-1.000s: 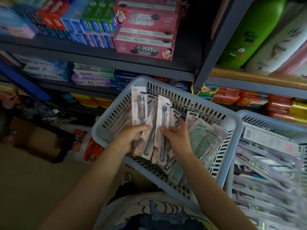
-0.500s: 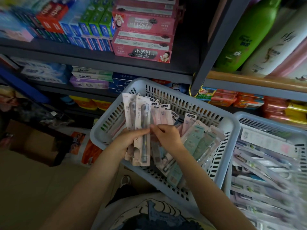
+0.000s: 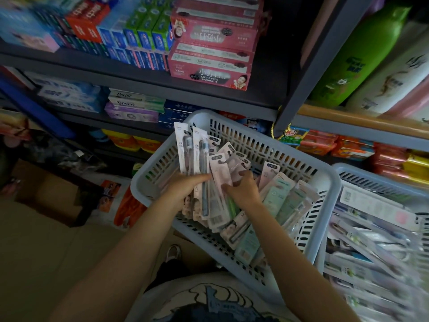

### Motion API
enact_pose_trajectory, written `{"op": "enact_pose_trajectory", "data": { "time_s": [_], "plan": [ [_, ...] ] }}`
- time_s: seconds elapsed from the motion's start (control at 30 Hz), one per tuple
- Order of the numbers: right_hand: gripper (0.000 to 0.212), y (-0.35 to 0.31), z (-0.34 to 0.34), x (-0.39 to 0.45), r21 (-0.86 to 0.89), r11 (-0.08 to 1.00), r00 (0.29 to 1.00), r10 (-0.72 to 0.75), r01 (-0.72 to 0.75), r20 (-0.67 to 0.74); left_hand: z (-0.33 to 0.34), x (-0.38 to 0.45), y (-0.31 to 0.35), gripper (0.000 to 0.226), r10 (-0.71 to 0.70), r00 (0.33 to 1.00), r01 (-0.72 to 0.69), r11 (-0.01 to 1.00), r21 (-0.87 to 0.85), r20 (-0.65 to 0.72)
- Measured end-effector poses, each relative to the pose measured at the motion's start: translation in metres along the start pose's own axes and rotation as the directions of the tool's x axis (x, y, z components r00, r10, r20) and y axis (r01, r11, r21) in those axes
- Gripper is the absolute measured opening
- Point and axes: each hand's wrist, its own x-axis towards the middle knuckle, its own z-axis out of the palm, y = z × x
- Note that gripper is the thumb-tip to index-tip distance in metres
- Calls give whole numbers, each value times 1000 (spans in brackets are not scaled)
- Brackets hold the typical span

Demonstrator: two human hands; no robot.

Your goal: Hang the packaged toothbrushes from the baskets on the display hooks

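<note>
Fingers (image 3: 202, 178) of my left hand (image 3: 183, 190) are curled round a fanned bundle of packaged toothbrushes (image 3: 193, 156), thumb across the front, so the cards stand upright with their hang-holes at the top, which I judge is the tidy way to carry several to the hooks at once. My right hand (image 3: 243, 191) reaches into the same pile just beside the bundle, its fingers bent down among the pink-carded packs (image 3: 220, 170); whether they have actually pinched one I cannot tell, since the fingertips are buried between cards. Both hands work inside the grey slotted basket (image 3: 325, 182), which is tilted toward me and sits in front of the dark shelving. It holds a loose heap of carded toothbrushes, pink and white ones near the hands, mint-green packs (image 3: 278, 198) toward the right wall. A second basket (image 3: 362, 173) touches it on the right and is full of more packs, too blurred to tell their kinds. No display hooks show in this view, so I reckon the hanging itself is not yet begun. Toothpaste boxes (image 3: 209, 54) fill the shelves above.
</note>
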Motion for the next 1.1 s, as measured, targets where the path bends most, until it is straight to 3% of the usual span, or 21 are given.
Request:
{"op": "enact_pose_trajectory", "data": {
  "time_s": [0.07, 0.17, 0.37, 0.53, 0.7, 0.9, 1.1],
  "plan": [
    [37, 3, 2, 0, 14, 999, 999, -39, 39, 16, -1, -2, 0, 40, -7, 999, 7, 1000, -7, 32],
    [11, 8, 0, -4, 196, 977, 995, -92, 85, 24, -3, -5, 0, 37, 32, 999, -30, 999, -41, 42],
    [12, -1, -20, -14, 415, 894, 984, -124, 168, -130, -7, -13, 10, 31, 83, 996, -84, 994, -73, -17],
    [18, -13, -38, -19, 523, 826, 969, -109, 213, -222, -10, -20, 24, 37, 111, 994, -108, 980, -168, 11],
    [20, -37, -42, -40, 630, 740, 972, -193, 236, -137, -17, -36, 47, 37, 209, 977, -198, 955, -220, 30],
    [20, -111, -1, -70, 541, 762, 925, -370, 355, -87, -64, -61, 73, 32, 286, 958, -278, 913, -297, -17],
    [47, -220, 77, -95, 433, 758, 861, -499, 488, -97, -177, -87, 107, 31, 391, 912, -407, 837, -365, -120]
  ]
}}
